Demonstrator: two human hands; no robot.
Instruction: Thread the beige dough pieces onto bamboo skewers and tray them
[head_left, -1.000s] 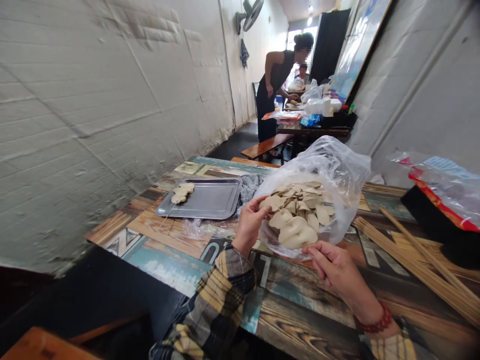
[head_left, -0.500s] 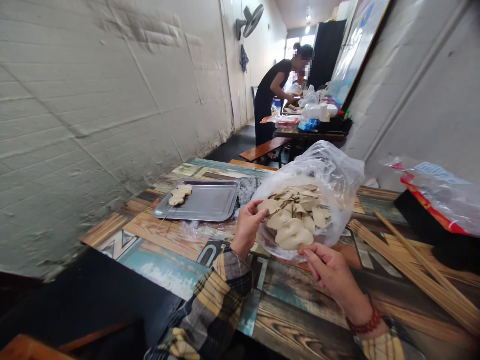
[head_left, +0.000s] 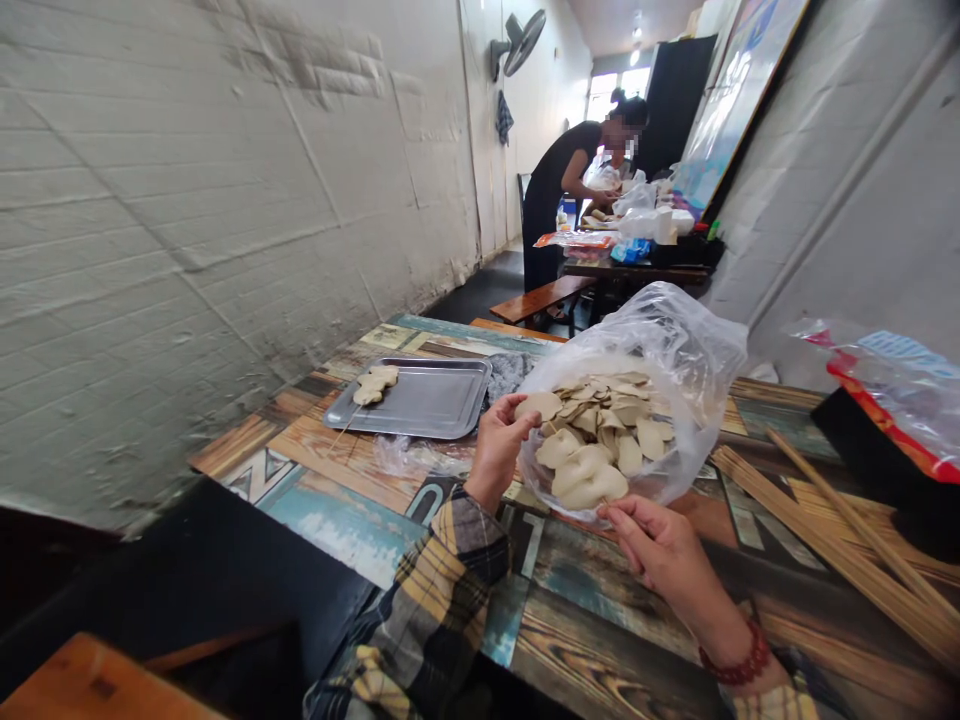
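barely shifted, your left hand (head_left: 505, 440) pinches a slice (head_left: 541, 404) at the left edge of the bag (head_left: 701, 420), your right hand (head_left: 660, 545) a skewer (head_left: 603, 502); hold soft-looking slices (head_left: 589, 478) by rims.

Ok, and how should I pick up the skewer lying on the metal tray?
Probably pinch the skewer by its bare stick, coming from the near side: that end juts past the near rim of the metal tray, while the pale, soft-looking pieces cover the far end.
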